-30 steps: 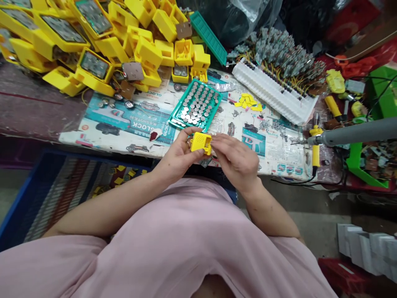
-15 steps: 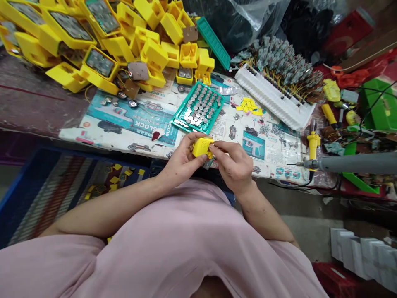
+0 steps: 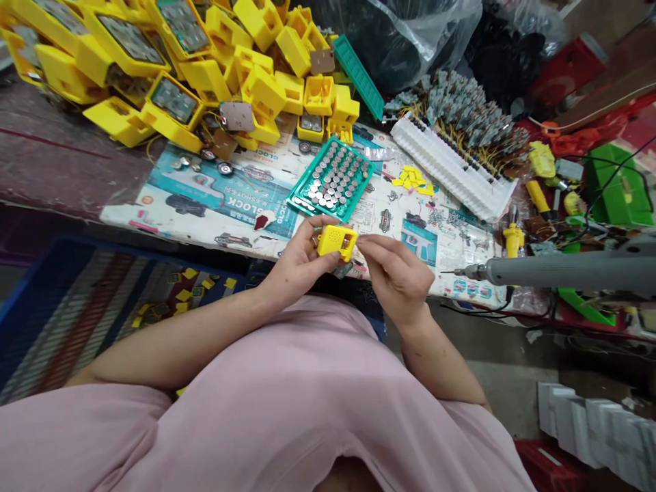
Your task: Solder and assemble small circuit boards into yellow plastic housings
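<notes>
My left hand (image 3: 297, 265) grips a small yellow plastic case (image 3: 332, 243) between thumb and fingers, above the front edge of the table. A grid of small holes marks the case's upper face, and an open compartment with metal inside lies on its right side. Just right of that compartment is my right hand (image 3: 402, 275), fingertips pinched together; whatever they hold, if anything, is hidden. Beyond both hands, a green tray (image 3: 350, 207) carries rows of button cells (image 3: 333, 183).
Yellow housings (image 3: 205, 80) are heaped at the back left. A white foam rack (image 3: 451, 167) holds wired parts beside small yellow pieces (image 3: 411, 179). From the right, a grey electric screwdriver (image 3: 553, 272) points inward. A blue crate (image 3: 31, 301) stands below left.
My right fingertips closed in on the case's compartment, then drew back to the right. The case tilted and turned back, staying in my left hand. The camera view shifted slightly.
</notes>
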The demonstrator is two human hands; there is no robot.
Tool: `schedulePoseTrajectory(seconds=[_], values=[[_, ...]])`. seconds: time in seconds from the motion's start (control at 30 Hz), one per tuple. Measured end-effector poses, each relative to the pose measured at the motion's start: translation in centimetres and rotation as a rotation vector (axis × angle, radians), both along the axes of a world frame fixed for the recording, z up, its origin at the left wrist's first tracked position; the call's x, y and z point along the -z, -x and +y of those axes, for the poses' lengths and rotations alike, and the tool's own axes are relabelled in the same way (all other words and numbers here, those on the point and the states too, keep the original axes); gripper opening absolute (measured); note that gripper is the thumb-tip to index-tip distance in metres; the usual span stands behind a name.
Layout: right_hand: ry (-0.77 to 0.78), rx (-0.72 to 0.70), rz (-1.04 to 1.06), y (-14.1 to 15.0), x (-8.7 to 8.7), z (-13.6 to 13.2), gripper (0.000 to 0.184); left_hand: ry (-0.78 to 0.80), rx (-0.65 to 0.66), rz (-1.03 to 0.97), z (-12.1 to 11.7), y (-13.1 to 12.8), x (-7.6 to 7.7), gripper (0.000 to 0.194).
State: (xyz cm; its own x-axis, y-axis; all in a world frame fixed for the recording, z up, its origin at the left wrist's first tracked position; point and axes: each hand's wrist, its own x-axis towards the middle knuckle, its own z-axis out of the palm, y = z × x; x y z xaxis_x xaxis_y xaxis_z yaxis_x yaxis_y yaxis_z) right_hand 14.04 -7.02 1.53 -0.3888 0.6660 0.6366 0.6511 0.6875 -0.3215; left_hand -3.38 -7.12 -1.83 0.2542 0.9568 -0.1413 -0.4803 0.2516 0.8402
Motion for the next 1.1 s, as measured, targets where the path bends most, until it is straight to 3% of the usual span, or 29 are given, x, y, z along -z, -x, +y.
schedulePoseTrajectory(seconds=[0.1,0.33,0.53,0.8,1.0,1.1], values=[[-0.016,0.053,0.049,0.2,0.1,0.0,0.019,0.027,-0.005,-0.042,0.0,-0.1,0.0,0.053],[-0.101,0.029,0.063,0.7,0.5,0.4,0.018,-0.035,-0.023,-0.007,0.0,-0.2,0.0,0.051],[-0.162,-0.061,-0.050,0.6,0.5,0.3,0.022,-0.149,-0.023,0.055,-0.2,0.0,0.1,0.045],[-0.241,-0.050,-0.228,0.5,0.4,0.3,0.021,-0.072,-0.024,0.063,-0.3,0.3,0.3,0.049],[-0.029,-0.105,-0.202,0.1,0.0,1.3,0.025,0.125,-0.050,-0.037,0.2,0.7,0.2,0.056],[0.128,0.049,-0.083,-0.8,0.0,3.7,0.023,0.168,-0.053,-0.034,0.5,1.0,-0.3,0.055]])
